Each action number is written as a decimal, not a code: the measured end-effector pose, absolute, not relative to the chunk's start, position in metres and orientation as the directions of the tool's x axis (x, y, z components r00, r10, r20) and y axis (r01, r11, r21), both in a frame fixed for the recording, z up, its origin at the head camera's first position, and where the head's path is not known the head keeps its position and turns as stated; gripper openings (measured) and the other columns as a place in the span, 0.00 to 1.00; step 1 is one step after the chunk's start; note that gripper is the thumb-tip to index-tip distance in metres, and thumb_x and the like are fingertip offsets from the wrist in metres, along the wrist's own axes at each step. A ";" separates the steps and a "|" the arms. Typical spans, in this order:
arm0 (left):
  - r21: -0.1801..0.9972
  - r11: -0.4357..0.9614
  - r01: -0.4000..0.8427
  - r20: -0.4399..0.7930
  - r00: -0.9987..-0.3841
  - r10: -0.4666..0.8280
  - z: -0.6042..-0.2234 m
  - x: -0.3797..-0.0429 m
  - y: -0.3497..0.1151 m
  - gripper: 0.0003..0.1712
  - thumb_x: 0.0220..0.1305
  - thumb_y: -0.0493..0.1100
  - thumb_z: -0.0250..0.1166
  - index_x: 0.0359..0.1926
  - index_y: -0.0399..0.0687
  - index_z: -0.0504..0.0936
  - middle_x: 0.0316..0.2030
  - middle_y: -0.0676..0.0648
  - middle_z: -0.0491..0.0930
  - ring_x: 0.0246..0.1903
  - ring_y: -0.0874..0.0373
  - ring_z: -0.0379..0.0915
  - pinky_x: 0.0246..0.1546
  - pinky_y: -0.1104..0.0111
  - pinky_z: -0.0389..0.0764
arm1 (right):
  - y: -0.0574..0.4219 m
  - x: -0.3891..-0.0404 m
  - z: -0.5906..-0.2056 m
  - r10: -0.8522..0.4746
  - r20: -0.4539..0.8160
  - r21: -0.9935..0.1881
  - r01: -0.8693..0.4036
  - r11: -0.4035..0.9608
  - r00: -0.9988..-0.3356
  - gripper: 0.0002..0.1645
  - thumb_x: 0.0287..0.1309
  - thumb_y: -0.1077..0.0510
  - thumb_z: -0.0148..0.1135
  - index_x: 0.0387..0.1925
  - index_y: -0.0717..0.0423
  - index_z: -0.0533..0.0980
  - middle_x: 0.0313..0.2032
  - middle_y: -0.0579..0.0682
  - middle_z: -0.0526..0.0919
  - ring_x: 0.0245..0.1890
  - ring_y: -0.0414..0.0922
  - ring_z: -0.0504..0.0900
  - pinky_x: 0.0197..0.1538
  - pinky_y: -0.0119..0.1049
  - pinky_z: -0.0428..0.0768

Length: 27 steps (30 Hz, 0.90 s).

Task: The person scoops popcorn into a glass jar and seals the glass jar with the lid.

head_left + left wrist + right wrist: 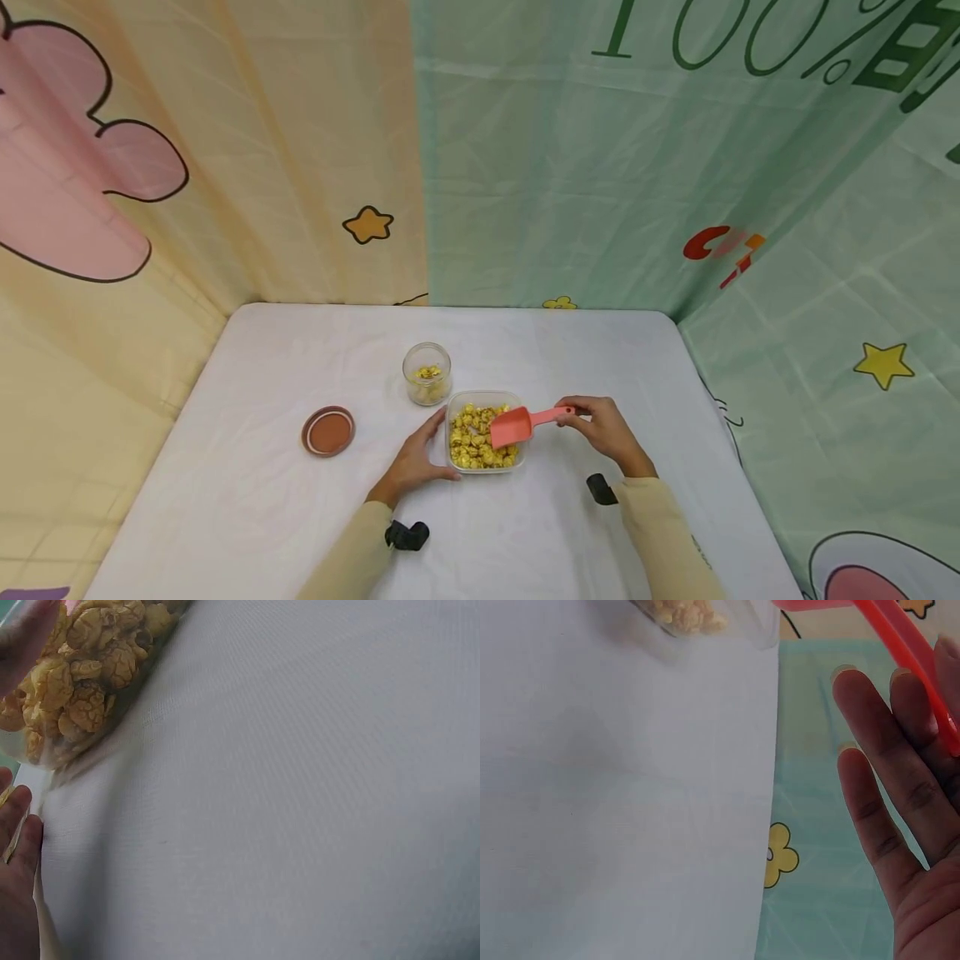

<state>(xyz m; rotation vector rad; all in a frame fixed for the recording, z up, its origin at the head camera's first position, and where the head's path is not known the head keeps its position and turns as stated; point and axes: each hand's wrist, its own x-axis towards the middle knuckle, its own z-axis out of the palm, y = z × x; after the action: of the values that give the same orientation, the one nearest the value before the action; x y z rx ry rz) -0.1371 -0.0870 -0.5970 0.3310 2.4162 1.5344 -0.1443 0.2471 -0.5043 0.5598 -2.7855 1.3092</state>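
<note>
My right hand [603, 429] pinches the handle end of a coral-pink plastic scoop [513, 427] between thumb and index finger. In the right wrist view its other fingers [885, 742] extend loosely beside the red handle. The scoop's blade hangs over a clear rectangular container [486, 472] of yellow popcorn [469, 433]; whether it touches the popcorn I cannot tell. My left hand [412, 462] is at the container's left side, fingers fairly straight along it and thumb by the near left corner. Close up, the popcorn [82, 675] shows through the clear wall.
Behind the container stands a clear round jar [427, 383] with some popcorn in it. A brown round lid [328, 431] lies to the left on the white-covered table [247, 517]. Printed curtains [540, 183] enclose the table's back and sides.
</note>
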 end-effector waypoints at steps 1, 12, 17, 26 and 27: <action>0.902 0.428 0.049 -0.104 -0.939 0.328 -0.597 -0.138 -0.087 0.68 0.33 0.47 0.84 0.75 0.47 0.54 0.72 0.40 0.57 0.68 0.39 0.55 0.68 0.48 0.59 | 0.247 -0.145 -0.503 -0.322 0.158 -0.737 -0.329 0.591 -0.933 0.13 0.56 0.56 0.66 0.40 0.59 0.83 0.29 0.42 0.85 0.33 0.41 0.81 0.37 0.35 0.81; 0.888 0.458 0.034 -0.142 -0.928 0.346 -0.601 -0.147 -0.081 0.74 0.30 0.48 0.85 0.76 0.46 0.49 0.72 0.37 0.53 0.71 0.39 0.48 0.69 0.46 0.54 | 0.239 -0.148 -0.483 -0.433 0.096 -0.639 -0.389 0.663 -0.896 0.09 0.56 0.57 0.66 0.37 0.59 0.82 0.27 0.40 0.81 0.30 0.38 0.77 0.33 0.31 0.78; 0.893 0.450 0.020 -0.156 -0.924 0.349 -0.600 -0.148 -0.080 0.74 0.30 0.47 0.85 0.76 0.47 0.48 0.73 0.37 0.52 0.71 0.38 0.47 0.69 0.44 0.53 | 0.236 -0.149 -0.475 -0.461 0.083 -0.601 -0.413 0.684 -0.884 0.07 0.56 0.59 0.67 0.36 0.58 0.82 0.28 0.41 0.82 0.29 0.36 0.76 0.33 0.30 0.79; 0.891 0.454 -0.007 -0.181 -0.923 0.340 -0.598 -0.146 -0.079 0.74 0.30 0.46 0.85 0.76 0.48 0.47 0.73 0.37 0.51 0.71 0.37 0.46 0.69 0.43 0.53 | 0.229 -0.150 -0.462 -0.501 0.015 -0.552 -0.425 0.718 -0.865 0.07 0.57 0.57 0.67 0.34 0.57 0.82 0.25 0.40 0.80 0.26 0.35 0.72 0.29 0.28 0.76; 0.892 0.453 -0.009 -0.182 -0.923 0.338 -0.598 -0.145 -0.079 0.74 0.30 0.46 0.85 0.76 0.48 0.48 0.73 0.37 0.51 0.71 0.37 0.46 0.69 0.43 0.53 | 0.227 -0.149 -0.461 -0.503 0.007 -0.545 -0.425 0.723 -0.864 0.07 0.57 0.56 0.67 0.34 0.57 0.82 0.25 0.40 0.80 0.25 0.35 0.72 0.29 0.28 0.76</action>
<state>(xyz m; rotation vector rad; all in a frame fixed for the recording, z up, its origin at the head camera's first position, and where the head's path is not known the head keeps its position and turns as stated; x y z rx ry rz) -0.1455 -0.0793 -0.5980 0.2800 2.3745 1.4601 -0.1494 0.2274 -0.4609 0.8261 -3.0463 0.9052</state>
